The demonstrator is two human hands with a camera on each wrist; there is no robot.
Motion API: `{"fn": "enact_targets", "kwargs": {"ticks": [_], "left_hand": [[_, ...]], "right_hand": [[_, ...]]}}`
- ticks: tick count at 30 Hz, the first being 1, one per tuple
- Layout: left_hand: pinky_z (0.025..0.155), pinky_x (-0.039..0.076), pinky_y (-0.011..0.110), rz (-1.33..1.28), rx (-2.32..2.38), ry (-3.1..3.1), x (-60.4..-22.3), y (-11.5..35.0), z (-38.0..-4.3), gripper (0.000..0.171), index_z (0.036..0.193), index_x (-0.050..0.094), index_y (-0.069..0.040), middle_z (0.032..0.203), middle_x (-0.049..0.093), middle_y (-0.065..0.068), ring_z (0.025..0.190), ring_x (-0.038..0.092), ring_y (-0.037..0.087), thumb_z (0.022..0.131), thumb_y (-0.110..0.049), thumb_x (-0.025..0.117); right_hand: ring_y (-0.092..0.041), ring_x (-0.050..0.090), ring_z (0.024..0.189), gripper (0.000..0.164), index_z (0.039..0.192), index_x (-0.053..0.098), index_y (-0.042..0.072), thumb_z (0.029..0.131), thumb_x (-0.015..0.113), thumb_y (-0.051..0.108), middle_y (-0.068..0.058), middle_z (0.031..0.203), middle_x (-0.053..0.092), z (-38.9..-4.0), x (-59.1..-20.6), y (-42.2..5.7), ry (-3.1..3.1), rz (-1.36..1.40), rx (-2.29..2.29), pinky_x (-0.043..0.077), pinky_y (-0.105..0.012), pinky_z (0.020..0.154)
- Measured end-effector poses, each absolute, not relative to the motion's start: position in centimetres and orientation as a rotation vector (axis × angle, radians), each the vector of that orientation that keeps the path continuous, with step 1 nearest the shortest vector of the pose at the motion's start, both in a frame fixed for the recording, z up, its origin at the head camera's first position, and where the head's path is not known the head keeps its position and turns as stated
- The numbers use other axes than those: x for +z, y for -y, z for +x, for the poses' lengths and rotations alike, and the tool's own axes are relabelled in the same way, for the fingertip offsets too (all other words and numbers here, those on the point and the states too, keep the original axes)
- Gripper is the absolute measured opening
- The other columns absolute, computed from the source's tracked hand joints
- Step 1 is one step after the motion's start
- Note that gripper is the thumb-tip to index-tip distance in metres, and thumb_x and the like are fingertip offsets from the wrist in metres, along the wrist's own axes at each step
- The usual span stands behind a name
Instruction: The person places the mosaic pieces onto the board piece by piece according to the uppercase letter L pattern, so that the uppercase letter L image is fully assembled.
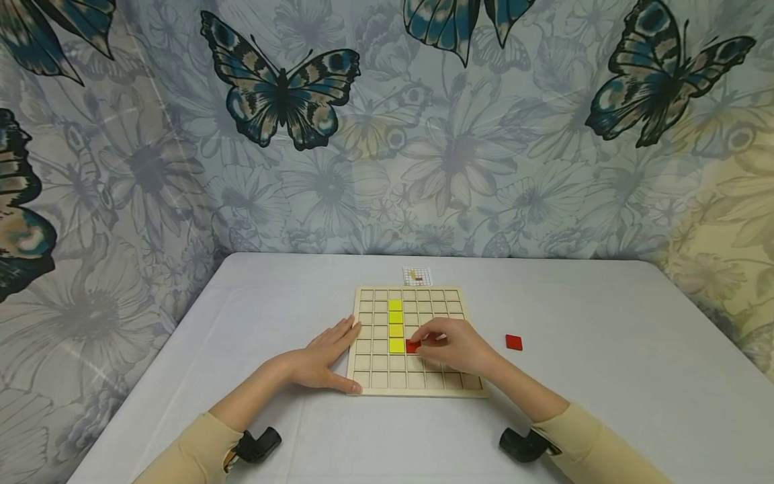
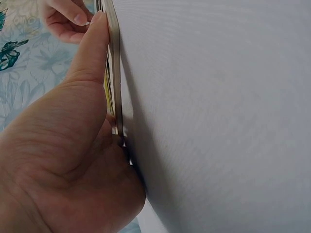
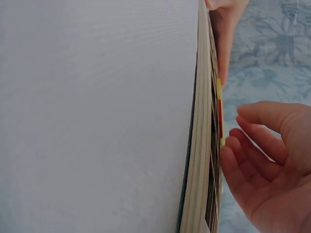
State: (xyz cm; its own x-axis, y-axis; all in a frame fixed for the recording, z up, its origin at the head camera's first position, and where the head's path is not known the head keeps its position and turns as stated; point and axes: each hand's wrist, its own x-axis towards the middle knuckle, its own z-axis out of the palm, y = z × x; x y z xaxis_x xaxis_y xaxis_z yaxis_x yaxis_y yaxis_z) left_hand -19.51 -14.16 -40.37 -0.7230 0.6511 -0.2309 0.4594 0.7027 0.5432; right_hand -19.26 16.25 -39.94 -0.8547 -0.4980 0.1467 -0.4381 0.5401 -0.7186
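Note:
A wooden grid board [image 1: 375, 382] lies on the table. Several yellow square tiles [image 1: 396, 317] form a column in its cells. A red tile [image 1: 412, 347] sits in the grid, to the right of the lowest yellow one. My right hand [image 1: 450, 346] is over the board, its loosely bent thumb and forefinger right at this red tile. In the right wrist view, red shows level with the board, and no tile appears between the fingertips. Fingers spread, my left hand [image 1: 323, 359] rests along the board's left edge, with the thumb [image 2: 92, 48] at the near corner.
A second red tile [image 1: 514, 343] lies on the table right of the board. Behind the board is a small card [image 1: 417, 276] printed with a coloured grid. The table [image 1: 272, 289] has a white cover and meets a butterfly-patterned backdrop [image 1: 338, 202].

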Motion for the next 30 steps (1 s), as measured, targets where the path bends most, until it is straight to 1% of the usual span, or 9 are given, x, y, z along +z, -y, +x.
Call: {"fn": "enact_targets", "kwargs": {"ticks": [9, 14, 18, 24, 30], "left_hand": [[0.118, 0.004, 0.049, 0.856, 0.646, -2.504, -40.3, 14.1, -19.5, 0.112, 0.157, 0.006, -0.007, 0.163, -0.006, 0.012, 0.149, -0.005, 0.027, 0.081, -0.057, 0.072], [0.118, 0.005, 0.050, 0.861, 0.659, -2.498, -40.4, 14.0, -19.5, 0.112, 0.157, 0.006, -0.005, 0.162, -0.005, 0.015, 0.149, -0.005, 0.029, 0.082, -0.055, 0.072], [0.118, 0.005, 0.050, 0.861, 0.657, -2.497, -40.3, 14.0, -19.5, 0.112, 0.157, 0.006, -0.005, 0.162, -0.005, 0.014, 0.149, -0.005, 0.029, 0.082, -0.056, 0.072], [0.118, 0.005, 0.049, 0.849, 0.647, -2.501, -40.3, 14.1, -19.5, 0.112, 0.157, 0.005, -0.008, 0.163, -0.005, 0.012, 0.149, -0.005, 0.027, 0.081, -0.057, 0.072], [0.118, 0.005, 0.050, 0.856, 0.653, -2.504, -40.2, 14.1, -19.5, 0.112, 0.157, 0.006, -0.006, 0.163, -0.005, 0.014, 0.149, -0.004, 0.029, 0.082, -0.056, 0.072]], "right_hand": [[-0.013, 0.061, 0.088, 0.007, 0.096, 0.074, 0.017, 0.090, 0.070, 0.014, 0.010, 0.092, 0.067, -18.6, -39.4, -17.3, -2.730, -0.656, -1.231, 0.054, -0.026, 0.081], [-0.013, 0.060, 0.087, 0.007, 0.095, 0.074, 0.015, 0.090, 0.070, 0.013, 0.009, 0.090, 0.067, -18.4, -39.3, -18.0, -2.763, -0.602, -1.226, 0.053, -0.029, 0.083], [-0.013, 0.061, 0.087, 0.006, 0.095, 0.074, 0.015, 0.090, 0.070, 0.015, 0.008, 0.089, 0.066, -18.3, -39.3, -18.5, -2.768, -0.526, -1.219, 0.053, -0.031, 0.083], [-0.014, 0.063, 0.089, 0.007, 0.096, 0.074, 0.017, 0.090, 0.071, 0.019, 0.008, 0.089, 0.067, -18.1, -39.2, -19.3, -2.752, -0.468, -1.238, 0.052, -0.033, 0.081], [-0.014, 0.063, 0.091, 0.008, 0.096, 0.074, 0.017, 0.090, 0.070, 0.021, 0.006, 0.091, 0.067, -17.9, -39.0, -20.3, -2.764, -0.418, -1.248, 0.051, -0.034, 0.079]]}}
